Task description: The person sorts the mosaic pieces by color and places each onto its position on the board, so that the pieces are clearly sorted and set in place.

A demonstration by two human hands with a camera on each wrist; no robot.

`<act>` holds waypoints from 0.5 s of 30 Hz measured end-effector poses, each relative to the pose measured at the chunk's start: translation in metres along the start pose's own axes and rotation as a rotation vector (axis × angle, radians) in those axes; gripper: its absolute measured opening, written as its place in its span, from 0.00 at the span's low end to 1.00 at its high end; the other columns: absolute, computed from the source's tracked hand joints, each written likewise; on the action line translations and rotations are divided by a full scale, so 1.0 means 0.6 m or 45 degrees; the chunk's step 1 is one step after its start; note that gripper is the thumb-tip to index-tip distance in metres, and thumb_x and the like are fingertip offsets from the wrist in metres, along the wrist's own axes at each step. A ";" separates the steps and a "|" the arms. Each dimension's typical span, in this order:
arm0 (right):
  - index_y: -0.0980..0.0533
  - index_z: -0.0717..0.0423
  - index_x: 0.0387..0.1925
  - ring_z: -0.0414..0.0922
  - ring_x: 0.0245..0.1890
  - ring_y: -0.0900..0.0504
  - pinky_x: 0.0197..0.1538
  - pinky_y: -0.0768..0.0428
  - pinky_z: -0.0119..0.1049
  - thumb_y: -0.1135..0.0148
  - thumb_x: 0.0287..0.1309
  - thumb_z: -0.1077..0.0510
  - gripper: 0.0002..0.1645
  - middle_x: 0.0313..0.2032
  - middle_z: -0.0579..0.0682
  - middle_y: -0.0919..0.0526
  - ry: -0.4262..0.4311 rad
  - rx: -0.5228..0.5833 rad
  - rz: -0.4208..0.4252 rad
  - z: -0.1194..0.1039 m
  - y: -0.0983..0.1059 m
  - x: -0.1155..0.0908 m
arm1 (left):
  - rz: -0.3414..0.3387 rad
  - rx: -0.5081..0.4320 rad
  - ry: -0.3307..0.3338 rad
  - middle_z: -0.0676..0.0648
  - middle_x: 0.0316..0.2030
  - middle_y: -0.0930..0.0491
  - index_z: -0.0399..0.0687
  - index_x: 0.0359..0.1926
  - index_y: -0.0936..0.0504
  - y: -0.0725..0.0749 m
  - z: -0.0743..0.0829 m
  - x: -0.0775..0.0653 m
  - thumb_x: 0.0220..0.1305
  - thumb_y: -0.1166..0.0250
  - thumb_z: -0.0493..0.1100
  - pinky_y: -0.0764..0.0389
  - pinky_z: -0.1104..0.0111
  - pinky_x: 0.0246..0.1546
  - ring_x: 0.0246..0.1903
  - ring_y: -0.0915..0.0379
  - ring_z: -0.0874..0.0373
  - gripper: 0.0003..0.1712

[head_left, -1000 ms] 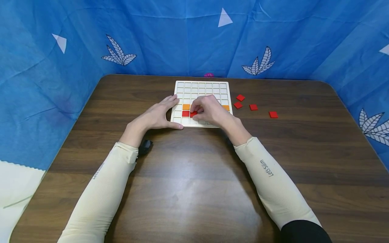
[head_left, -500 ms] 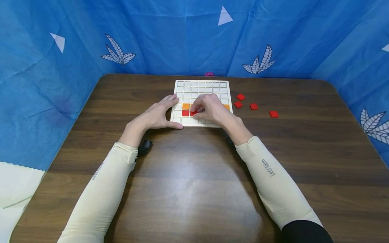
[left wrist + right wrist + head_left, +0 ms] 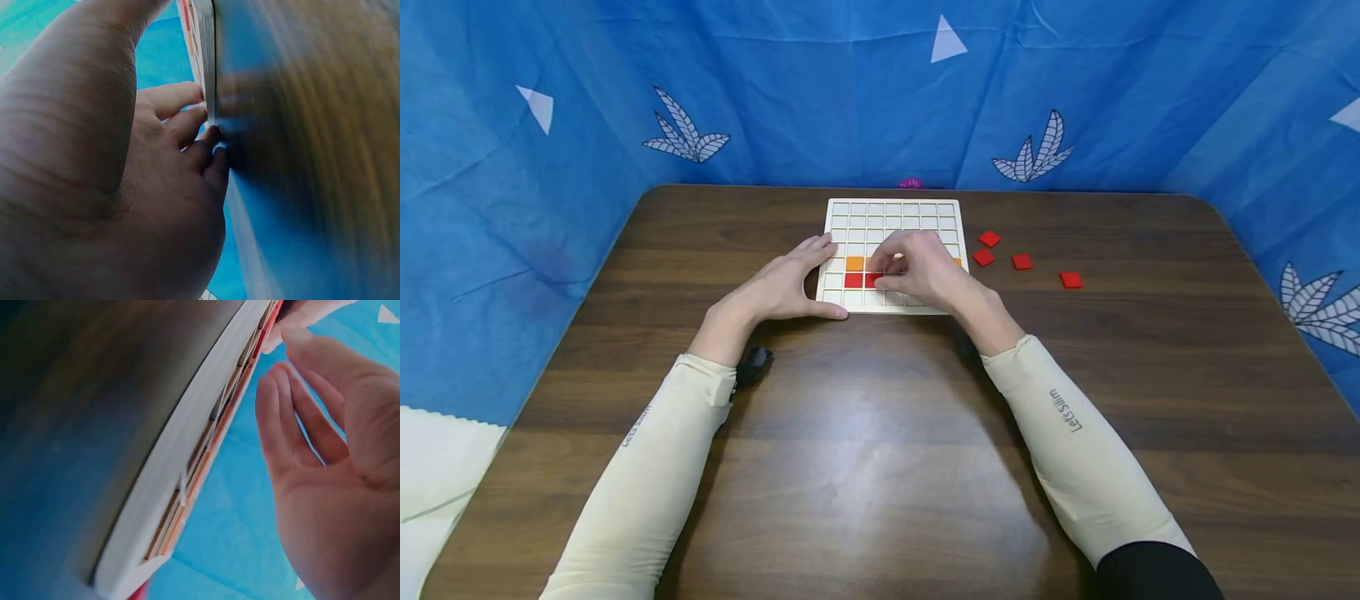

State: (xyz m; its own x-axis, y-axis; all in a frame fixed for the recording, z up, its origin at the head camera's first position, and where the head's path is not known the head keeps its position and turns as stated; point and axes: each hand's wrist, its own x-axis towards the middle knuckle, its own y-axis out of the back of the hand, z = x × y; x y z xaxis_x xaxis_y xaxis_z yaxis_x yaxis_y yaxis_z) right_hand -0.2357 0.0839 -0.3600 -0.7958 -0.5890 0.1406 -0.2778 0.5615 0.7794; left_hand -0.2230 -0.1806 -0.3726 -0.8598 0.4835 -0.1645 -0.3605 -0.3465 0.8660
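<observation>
A white square-grid board [image 3: 895, 222] lies flat near the back of the table. Along its left edge rests my left hand [image 3: 782, 287], thumb at the front-left corner and the other fingers straight along the side. The left wrist view shows those fingertips [image 3: 201, 112] against the board's rim. Over the board, my right hand [image 3: 921, 271] has thumb and index finger bent at a red tile [image 3: 872, 281], pinching its edges; it lies level in its square. Left of it sits another red tile [image 3: 853, 281], with an orange tile [image 3: 854, 263] behind. My right hand hides the middle squares.
Right of the board lie several loose red tiles [image 3: 1022, 262], the farthest one [image 3: 1071, 280] well apart. The brown wooden table [image 3: 850, 458] extends in front and to both sides. Behind it hangs a blue printed cloth [image 3: 820, 100].
The red tile under my right fingers has settled from slightly tilted to level in its square. My left hand stays at the board's edge; the head view shifts slightly.
</observation>
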 end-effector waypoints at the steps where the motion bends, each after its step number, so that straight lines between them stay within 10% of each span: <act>1: 0.11 0.56 0.41 0.46 0.40 0.14 0.51 0.13 0.40 0.21 0.57 0.63 0.10 0.38 0.50 0.10 -0.002 -0.005 0.010 0.002 0.002 -0.001 | 0.000 0.001 0.002 0.47 0.85 0.55 0.48 0.84 0.46 0.000 0.000 0.000 0.52 0.23 0.73 0.48 0.48 0.82 0.85 0.64 0.50 0.69; 15: 0.11 0.53 0.43 0.49 0.48 0.18 0.58 0.17 0.47 0.21 0.59 0.58 0.11 0.44 0.51 0.10 -0.231 -0.083 0.120 0.062 0.057 -0.051 | -0.005 0.015 0.008 0.46 0.85 0.55 0.48 0.84 0.47 -0.002 0.003 -0.001 0.53 0.23 0.72 0.48 0.47 0.81 0.85 0.64 0.49 0.69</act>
State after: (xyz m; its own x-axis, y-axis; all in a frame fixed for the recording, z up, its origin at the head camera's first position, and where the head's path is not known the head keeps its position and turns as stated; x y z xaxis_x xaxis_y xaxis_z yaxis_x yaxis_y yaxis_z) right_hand -0.2406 0.1429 -0.3601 -0.9021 -0.4180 0.1070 -0.1670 0.5669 0.8067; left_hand -0.2215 -0.1791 -0.3729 -0.8605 0.4800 -0.1706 -0.3596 -0.3352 0.8708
